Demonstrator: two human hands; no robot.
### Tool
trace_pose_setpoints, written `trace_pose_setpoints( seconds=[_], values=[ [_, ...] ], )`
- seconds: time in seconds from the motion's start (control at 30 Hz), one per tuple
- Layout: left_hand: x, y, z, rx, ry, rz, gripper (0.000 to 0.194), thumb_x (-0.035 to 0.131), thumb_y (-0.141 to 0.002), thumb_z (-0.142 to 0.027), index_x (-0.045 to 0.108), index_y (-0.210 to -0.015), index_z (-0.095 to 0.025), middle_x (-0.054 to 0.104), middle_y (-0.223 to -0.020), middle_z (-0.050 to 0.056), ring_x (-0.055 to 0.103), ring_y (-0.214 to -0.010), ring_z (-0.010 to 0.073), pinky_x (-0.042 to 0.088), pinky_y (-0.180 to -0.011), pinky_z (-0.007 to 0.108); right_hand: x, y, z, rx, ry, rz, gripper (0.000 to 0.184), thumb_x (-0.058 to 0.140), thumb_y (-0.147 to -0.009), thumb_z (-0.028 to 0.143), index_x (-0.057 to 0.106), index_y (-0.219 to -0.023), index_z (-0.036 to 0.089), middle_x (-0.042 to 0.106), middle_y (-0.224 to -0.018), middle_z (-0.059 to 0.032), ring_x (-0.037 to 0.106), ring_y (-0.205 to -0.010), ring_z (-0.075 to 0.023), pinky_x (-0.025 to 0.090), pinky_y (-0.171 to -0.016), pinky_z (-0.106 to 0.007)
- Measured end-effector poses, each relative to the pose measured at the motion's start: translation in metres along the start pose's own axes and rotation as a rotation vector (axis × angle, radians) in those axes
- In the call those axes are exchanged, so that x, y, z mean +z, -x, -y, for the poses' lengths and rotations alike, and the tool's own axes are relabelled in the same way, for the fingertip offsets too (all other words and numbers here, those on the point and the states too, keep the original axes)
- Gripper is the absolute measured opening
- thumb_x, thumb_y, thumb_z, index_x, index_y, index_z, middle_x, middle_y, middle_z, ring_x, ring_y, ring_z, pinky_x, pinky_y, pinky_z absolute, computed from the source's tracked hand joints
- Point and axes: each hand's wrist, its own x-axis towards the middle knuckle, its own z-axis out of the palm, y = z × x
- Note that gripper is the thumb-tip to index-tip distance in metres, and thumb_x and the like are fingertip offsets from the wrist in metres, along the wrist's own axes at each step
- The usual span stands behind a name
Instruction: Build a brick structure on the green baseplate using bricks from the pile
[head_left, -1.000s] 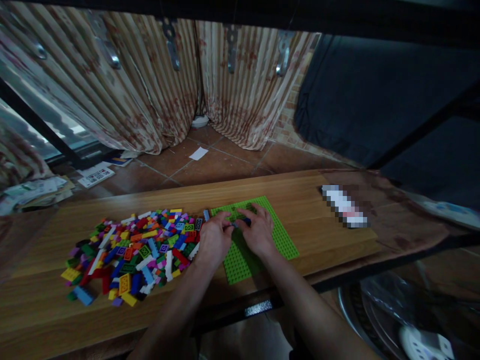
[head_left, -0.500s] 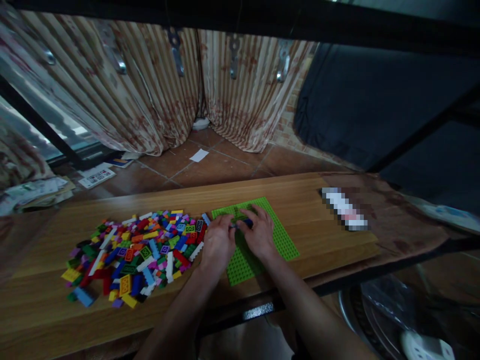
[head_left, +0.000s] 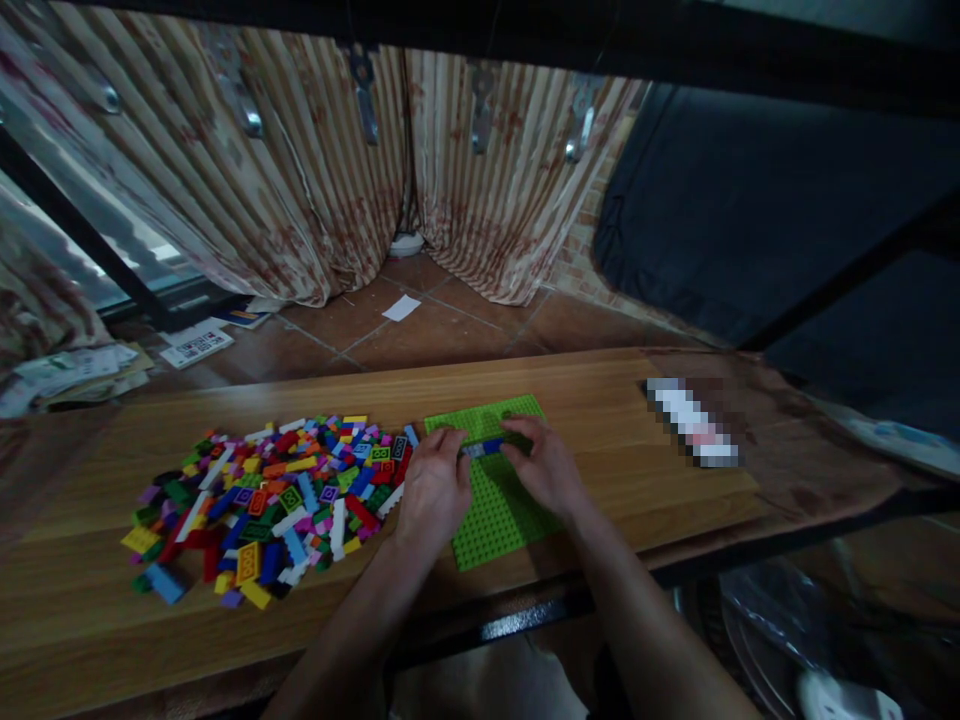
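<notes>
A: Where's the row of bricks [head_left: 489, 447]?
B: On the green baseplate [head_left: 491, 520], toward its far side, between the two hands. Dark blue at the right end, paler grey-blue at the left.

A: Long axis?
B: Crosswise, left to right, right end angled slightly away from the person. Roughly parallel to the plate's far edge. The plate's own length runs from far to near, slanting a little.

A: Left hand [head_left: 436, 482]?
B: Fingers bent, tips at the row's pale end. Cannot tell whether they pinch it.

A: Right hand [head_left: 549, 465]?
B: Thumb and fingers parted, loosely curved. Thumb by the blue end; contact unclear.

A: Surroundings?
B: Loose pile of mixed bricks [head_left: 289, 502] just left of the plate, pointing every which way. All on a wooden table [head_left: 622, 430].
</notes>
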Motion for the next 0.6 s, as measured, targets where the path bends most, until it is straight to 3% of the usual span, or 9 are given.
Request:
trace_pose_setpoints(
  seconds=[0.3,0.6],
  values=[
    [0.006,0.006,-0.007,0.159,-0.172,0.089,0.038,0.046,-0.088,-0.013,0.061,-0.122,-0.018,0.062,-0.124,0.008,0.054,-0.107,0.0246,0.045,-0.096,0.043,0.004,0.0,0.002,-0.025,0.089,0.013,0.021,0.063,-0.079,0.016,0.075,-0.096,0.022,0.063,-0.116,-0.0096,0.056,-0.112,-0.0248,0.041,-0.102,-0.045],
    [0.006,0.005,-0.005,0.188,-0.154,0.095,0.036,0.045,-0.09,-0.016,0.059,-0.123,-0.015,0.063,-0.121,0.008,0.053,-0.108,0.0237,0.044,-0.099,0.042,-0.007,-0.001,0.006,-0.119,0.151,0.105,0.024,0.057,-0.084,0.012,0.075,-0.098,0.02,0.067,-0.111,-0.0092,0.056,-0.112,-0.023,0.038,-0.104,-0.042]
  ],
)
